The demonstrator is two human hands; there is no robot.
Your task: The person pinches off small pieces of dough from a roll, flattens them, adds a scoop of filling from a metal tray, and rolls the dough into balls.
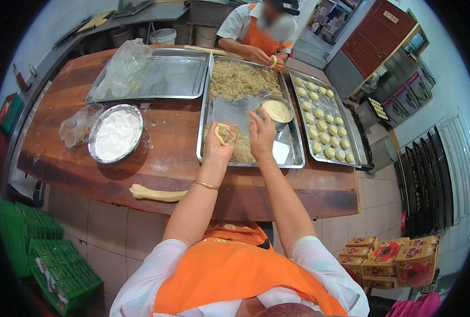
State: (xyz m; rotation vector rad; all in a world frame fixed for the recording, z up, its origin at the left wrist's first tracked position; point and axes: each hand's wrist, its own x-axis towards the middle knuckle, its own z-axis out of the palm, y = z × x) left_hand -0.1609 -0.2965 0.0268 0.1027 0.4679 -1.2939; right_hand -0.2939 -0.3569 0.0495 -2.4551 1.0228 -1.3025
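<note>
My left hand [219,146] cups a round dough wrapper [217,129] with crumbly tan filling in its hollow. Just to its right, my right hand [262,136] is raised with fingers apart and nothing visible in them. Both hands are over a deep metal tray [235,112] of crumbly filling [245,79], heaped at the far end and at the near end. Beyond my right fingers, a metal bowl of pale yellow crumbs [277,111] sits in that tray, and a white scraper [281,153] lies at its near right corner.
A bowl of white flour [117,133] and plastic bags [121,68] are at left, beside a bare metal tray [171,76]. A dough roll [158,193] lies along the near edge. Right stands a tray of dough balls [327,127]. Across the table, a co-worker [264,34] handles dough.
</note>
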